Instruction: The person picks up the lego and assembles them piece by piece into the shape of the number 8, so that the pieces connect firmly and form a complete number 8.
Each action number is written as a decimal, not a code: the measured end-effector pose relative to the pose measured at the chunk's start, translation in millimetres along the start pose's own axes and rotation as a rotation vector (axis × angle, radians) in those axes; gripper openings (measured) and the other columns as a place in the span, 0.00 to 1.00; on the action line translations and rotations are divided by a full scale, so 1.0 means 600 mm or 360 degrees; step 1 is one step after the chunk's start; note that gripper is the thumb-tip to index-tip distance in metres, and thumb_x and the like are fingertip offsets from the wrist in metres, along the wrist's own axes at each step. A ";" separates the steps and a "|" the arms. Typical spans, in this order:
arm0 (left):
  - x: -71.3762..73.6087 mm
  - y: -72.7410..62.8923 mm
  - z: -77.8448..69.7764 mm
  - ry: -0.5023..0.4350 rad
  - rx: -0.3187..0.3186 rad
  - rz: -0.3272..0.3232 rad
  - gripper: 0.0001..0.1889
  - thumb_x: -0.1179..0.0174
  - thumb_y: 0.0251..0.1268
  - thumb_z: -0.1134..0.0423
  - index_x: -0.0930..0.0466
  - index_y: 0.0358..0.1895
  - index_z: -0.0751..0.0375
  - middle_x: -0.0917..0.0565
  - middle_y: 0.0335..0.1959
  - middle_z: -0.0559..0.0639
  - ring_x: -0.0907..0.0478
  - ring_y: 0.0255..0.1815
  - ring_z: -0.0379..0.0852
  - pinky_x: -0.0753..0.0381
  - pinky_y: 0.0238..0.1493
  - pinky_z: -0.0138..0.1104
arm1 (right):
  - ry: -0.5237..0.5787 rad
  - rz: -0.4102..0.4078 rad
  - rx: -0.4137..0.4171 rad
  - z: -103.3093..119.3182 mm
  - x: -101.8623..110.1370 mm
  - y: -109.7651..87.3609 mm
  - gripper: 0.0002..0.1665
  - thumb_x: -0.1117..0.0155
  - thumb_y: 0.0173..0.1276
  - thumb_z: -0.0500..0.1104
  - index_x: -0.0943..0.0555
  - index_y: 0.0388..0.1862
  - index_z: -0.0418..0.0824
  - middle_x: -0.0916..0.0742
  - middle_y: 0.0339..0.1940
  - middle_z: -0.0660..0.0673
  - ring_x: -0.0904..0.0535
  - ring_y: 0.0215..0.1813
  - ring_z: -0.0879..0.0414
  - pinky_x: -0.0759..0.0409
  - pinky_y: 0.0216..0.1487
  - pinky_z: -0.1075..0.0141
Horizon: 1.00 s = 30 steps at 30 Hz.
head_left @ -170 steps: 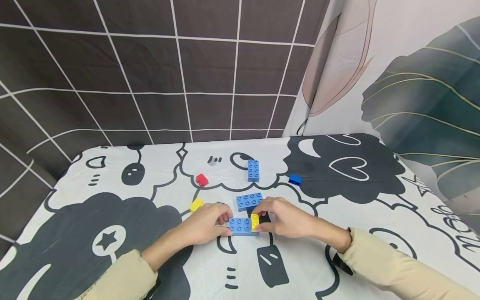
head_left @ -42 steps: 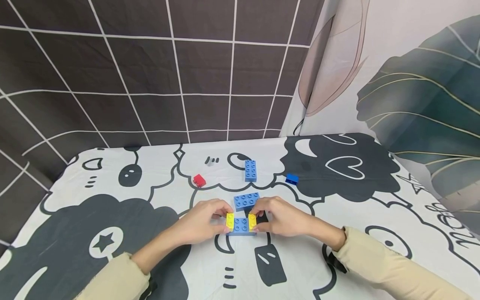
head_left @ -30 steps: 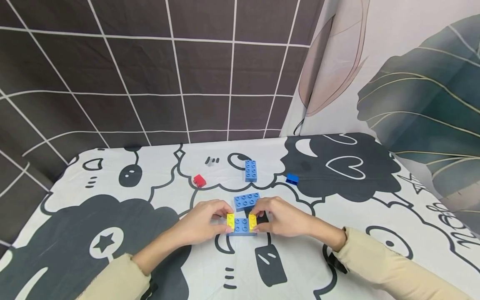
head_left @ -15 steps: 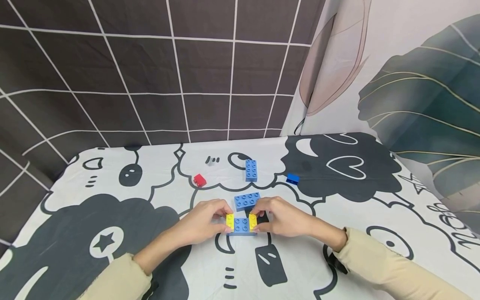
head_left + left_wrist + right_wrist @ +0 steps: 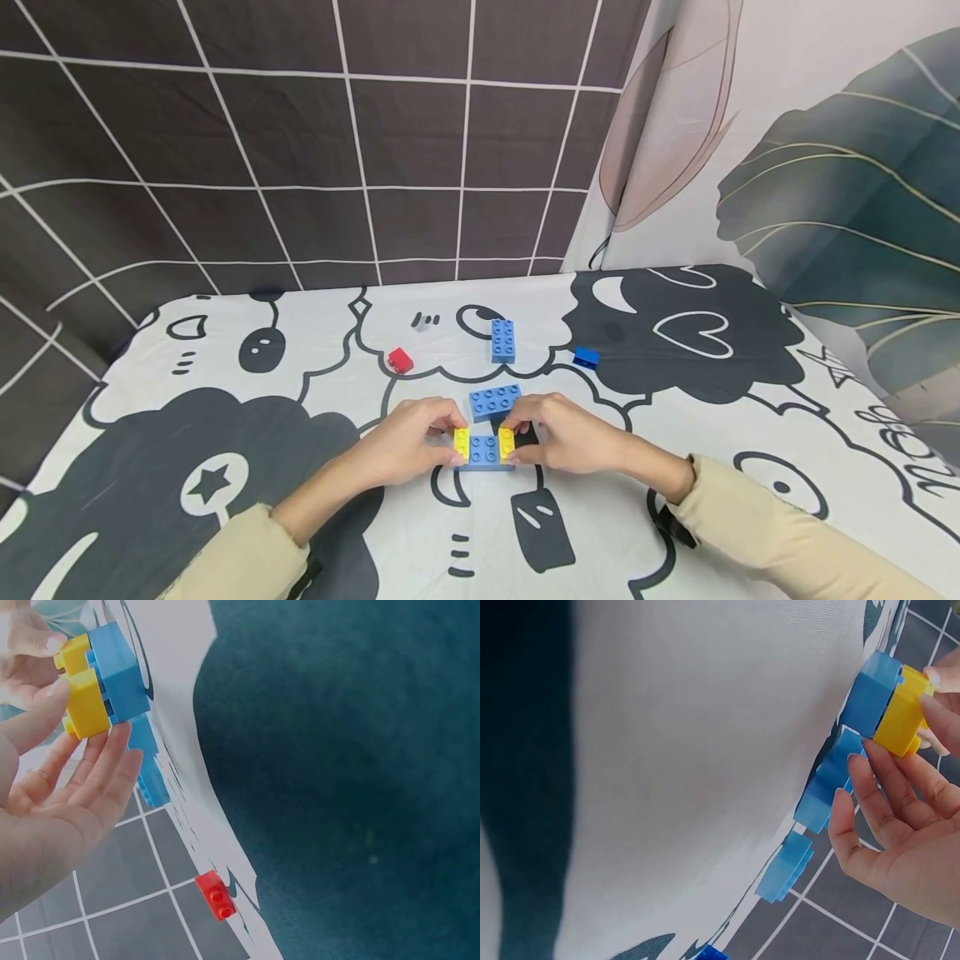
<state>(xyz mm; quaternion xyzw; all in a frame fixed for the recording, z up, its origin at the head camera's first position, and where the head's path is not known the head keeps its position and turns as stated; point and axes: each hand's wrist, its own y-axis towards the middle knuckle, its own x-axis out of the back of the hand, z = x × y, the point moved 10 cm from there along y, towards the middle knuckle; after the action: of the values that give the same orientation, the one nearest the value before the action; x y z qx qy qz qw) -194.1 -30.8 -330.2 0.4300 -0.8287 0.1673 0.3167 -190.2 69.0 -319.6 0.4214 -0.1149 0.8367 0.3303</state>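
A light blue building brick [image 5: 483, 451] lies on the patterned cloth between both hands, with a small yellow brick on top at each end. My left hand [image 5: 408, 442] pinches the left yellow brick [image 5: 461, 444] between thumb and fingers. On the other side my right hand [image 5: 570, 435] pinches the right yellow brick [image 5: 506, 442]. In the left wrist view, the yellow brick [image 5: 87, 705] sits on the studs of the blue brick [image 5: 120, 671]. Bare blue studs show between the two yellow ones. Just behind lies a second light blue brick [image 5: 493, 402], its right end close to my right fingers.
Farther back stands a third light blue brick [image 5: 503, 341]. A small red brick [image 5: 401, 360] lies to its left and a dark blue brick [image 5: 587, 357] to its right. A dark grid-patterned curtain [image 5: 300, 133] hangs behind the cloth-covered surface [image 5: 420, 550].
Since the oldest frame, my left hand has taken the loose yellow brick from the left and placed it at the blue brick's left end. Over the last second the hands barely move.
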 end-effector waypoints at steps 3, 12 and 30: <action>0.000 0.000 0.001 -0.0016 0.0001 -0.0002 0.12 0.32 0.47 0.69 0.23 0.36 0.60 0.19 0.38 0.49 0.23 0.40 0.45 0.24 0.48 0.39 | 0.0006 0.0002 -0.0005 -0.001 0.000 0.000 0.11 0.29 0.51 0.34 0.18 0.35 0.38 0.18 0.32 0.53 0.26 0.34 0.59 0.25 0.38 0.66; 0.001 0.003 0.005 -0.0044 -0.0052 -0.0013 0.13 0.31 0.47 0.67 0.22 0.37 0.61 0.18 0.36 0.48 0.22 0.38 0.44 0.24 0.47 0.39 | 0.0014 -0.0014 -0.0011 -0.001 0.000 -0.003 0.12 0.30 0.51 0.34 0.18 0.36 0.37 0.19 0.31 0.53 0.27 0.33 0.58 0.25 0.36 0.67; 0.003 0.003 0.009 -0.0053 -0.0006 -0.0022 0.14 0.30 0.46 0.67 0.21 0.38 0.61 0.19 0.34 0.47 0.23 0.38 0.45 0.23 0.44 0.40 | 0.0089 -0.0046 -0.0037 -0.010 0.001 -0.005 0.12 0.29 0.52 0.37 0.18 0.37 0.39 0.19 0.32 0.55 0.26 0.33 0.59 0.27 0.32 0.67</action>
<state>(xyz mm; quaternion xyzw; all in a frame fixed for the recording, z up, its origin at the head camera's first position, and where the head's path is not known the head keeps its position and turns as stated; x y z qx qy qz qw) -198.1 -33.8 -333.0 0.4380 -0.8311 0.1565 0.3048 -192.3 74.6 -323.1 0.3955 -0.1093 0.8420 0.3503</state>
